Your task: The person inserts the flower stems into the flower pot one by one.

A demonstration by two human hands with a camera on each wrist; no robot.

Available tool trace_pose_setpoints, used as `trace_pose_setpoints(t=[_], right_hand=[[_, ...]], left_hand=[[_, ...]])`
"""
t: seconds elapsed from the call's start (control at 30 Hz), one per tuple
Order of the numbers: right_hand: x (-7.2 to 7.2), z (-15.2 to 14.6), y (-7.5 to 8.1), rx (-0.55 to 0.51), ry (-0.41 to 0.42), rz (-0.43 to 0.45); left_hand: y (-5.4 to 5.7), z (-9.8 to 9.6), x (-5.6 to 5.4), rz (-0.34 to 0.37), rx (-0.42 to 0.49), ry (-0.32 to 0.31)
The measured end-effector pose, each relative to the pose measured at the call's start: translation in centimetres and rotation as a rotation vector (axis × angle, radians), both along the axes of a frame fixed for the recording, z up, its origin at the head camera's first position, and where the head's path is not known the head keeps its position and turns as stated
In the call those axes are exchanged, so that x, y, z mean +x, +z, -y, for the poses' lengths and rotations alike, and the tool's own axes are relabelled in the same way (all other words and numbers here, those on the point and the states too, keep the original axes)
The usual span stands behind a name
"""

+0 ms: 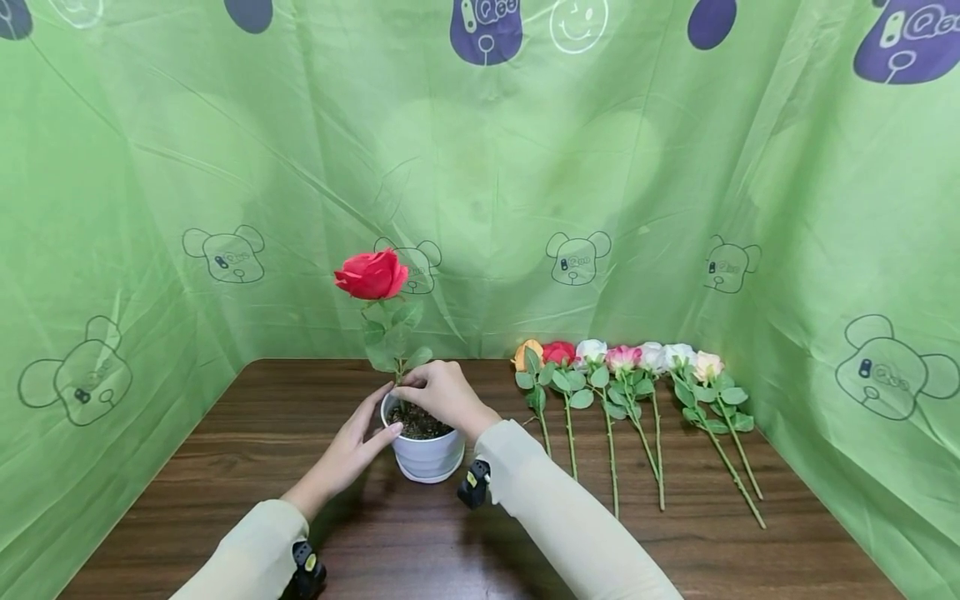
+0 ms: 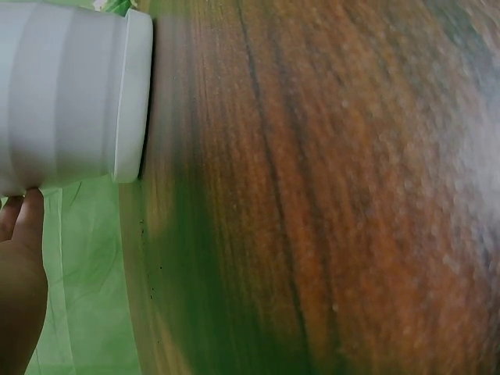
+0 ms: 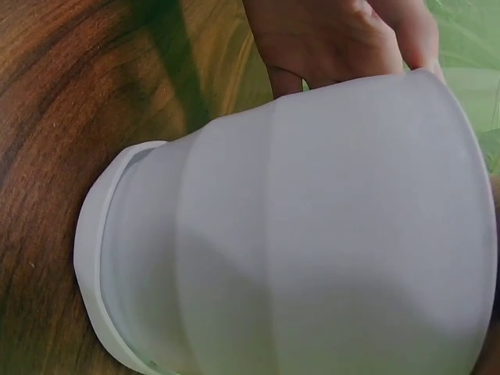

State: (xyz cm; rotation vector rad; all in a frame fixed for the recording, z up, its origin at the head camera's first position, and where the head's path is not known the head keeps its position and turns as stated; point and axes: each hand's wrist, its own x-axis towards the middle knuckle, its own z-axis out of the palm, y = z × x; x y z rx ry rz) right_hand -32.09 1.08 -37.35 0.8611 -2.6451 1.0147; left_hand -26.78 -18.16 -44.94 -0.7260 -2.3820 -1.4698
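A single red rose (image 1: 372,275) stands upright in a white flower pot (image 1: 429,458) filled with dark soil (image 1: 422,423). My right hand (image 1: 442,396) reaches over the pot and pinches the rose's stem low down, close to the soil. On the pot's left side, my left hand (image 1: 351,446) holds the wall and rim, thumb at the near edge. The left wrist view shows fingertips (image 2: 30,205) against the pot (image 2: 70,94). In the right wrist view the pot (image 3: 328,219) covers most of the picture and hides the right fingers.
Several loose roses lie in a row on the right of the brown wooden table (image 1: 420,542): orange, red (image 1: 558,353), white, pink (image 1: 623,359) and peach (image 1: 708,367), stems toward me. Green printed cloth (image 1: 480,167) hangs behind and on both sides.
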Motion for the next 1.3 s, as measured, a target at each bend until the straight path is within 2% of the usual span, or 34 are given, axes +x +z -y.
trace_pose_setpoints(t=[0.5, 1.03, 1.3], right_hand=[[0.3, -1.8, 1.3, -0.034, 0.045, 0.022], [0.4, -7.0, 1.7, -0.118, 0.009, 0.052], [0.5, -10.7, 0.9, -0.083, -0.023, 0.037]], left_hand=[[-0.3, 0.2, -0.3, -0.004, 0.013, -0.012], [-0.3, 0.1, -0.1, 0.006, 0.012, 0.007], [-0.1, 0.0, 0.0, 0.005, 0.022, -0.004]])
